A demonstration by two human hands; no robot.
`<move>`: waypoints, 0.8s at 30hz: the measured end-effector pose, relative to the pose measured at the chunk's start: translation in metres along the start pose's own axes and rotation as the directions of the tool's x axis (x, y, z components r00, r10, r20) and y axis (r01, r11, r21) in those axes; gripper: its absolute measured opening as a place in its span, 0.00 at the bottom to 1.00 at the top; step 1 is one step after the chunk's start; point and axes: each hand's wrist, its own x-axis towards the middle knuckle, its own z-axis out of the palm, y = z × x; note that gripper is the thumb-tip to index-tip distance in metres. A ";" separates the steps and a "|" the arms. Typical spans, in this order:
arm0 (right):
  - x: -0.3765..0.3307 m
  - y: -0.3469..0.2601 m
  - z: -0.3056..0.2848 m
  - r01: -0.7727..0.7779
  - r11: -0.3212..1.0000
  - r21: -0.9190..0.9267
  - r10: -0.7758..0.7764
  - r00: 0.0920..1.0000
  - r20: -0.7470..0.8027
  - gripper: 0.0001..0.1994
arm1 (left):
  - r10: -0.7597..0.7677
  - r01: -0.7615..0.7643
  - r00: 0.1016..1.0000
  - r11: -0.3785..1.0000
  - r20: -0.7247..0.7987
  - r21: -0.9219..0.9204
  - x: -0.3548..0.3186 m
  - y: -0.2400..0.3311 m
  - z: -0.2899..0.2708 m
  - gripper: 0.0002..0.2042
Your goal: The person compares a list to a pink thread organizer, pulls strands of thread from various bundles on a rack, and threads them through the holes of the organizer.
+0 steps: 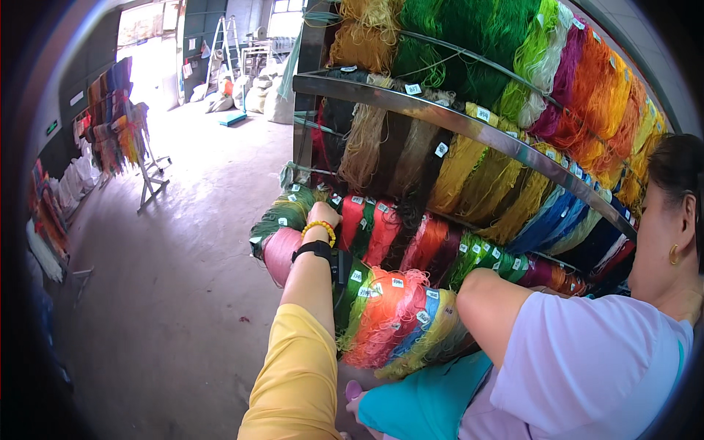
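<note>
My left hand (pixel 324 213) reaches over the hanging skeins of thread, below a yellow sleeve, a black wristband and a yellow bead bracelet. Its fingers curl away from view against the skeins, and what they hold is hidden. Just right of it hangs a red skein (pixel 352 221); a dark green skein (pixel 282 214) and a pink skein (pixel 280 253) lie to its left. Nearer me, orange and coral skeins (pixel 389 315) bulge out beside a yellow skein (pixel 429 345). Small white labels are on many of them. My right hand is out of view.
A metal rack rail (pixel 469 126) crosses above, with more skeins in rows. Close on my right, a person in a lavender top (pixel 587 352) crouches or sits. Farther left, a stand with thread (pixel 117 139) is on the concrete floor (pixel 176 293); sacks (pixel 260 95) and a ladder (pixel 224 51) are behind.
</note>
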 end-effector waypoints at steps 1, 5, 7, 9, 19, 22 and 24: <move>-0.003 0.000 0.000 -0.005 1.000 -0.003 0.005 1.000 -0.008 0.19 | 0.000 0.001 0.999 1.000 -0.039 0.021 -0.004 0.006 0.000 0.07; 0.000 -0.004 0.001 -0.004 1.000 -0.019 0.004 1.000 0.006 0.19 | 0.001 0.009 0.996 0.995 -0.089 0.103 0.004 -0.012 -0.003 0.06; -0.005 -0.005 0.002 -0.010 1.000 -0.025 0.010 1.000 0.001 0.19 | -0.002 0.002 1.000 0.997 -0.004 0.081 0.001 -0.006 -0.009 0.09; -0.009 -0.007 0.005 -0.013 1.000 -0.028 0.013 1.000 -0.007 0.19 | 0.001 -0.006 0.997 0.998 0.079 0.063 -0.005 0.000 -0.015 0.13; -0.050 -0.016 0.017 0.011 0.997 -0.075 -0.014 0.999 -0.034 0.20 | 0.085 0.059 0.984 0.674 0.157 -0.736 -0.059 -0.002 -0.058 0.08; -0.075 -0.010 0.019 0.016 0.996 -0.083 -0.019 0.999 -0.038 0.20 | 0.248 -0.276 0.961 0.873 -0.123 -0.403 -0.118 -0.002 -0.073 0.11; -0.094 -0.002 0.025 0.027 0.996 -0.081 -0.030 0.999 -0.030 0.20 | 0.331 -0.379 0.911 0.907 -0.246 -0.183 -0.168 -0.019 -0.083 0.11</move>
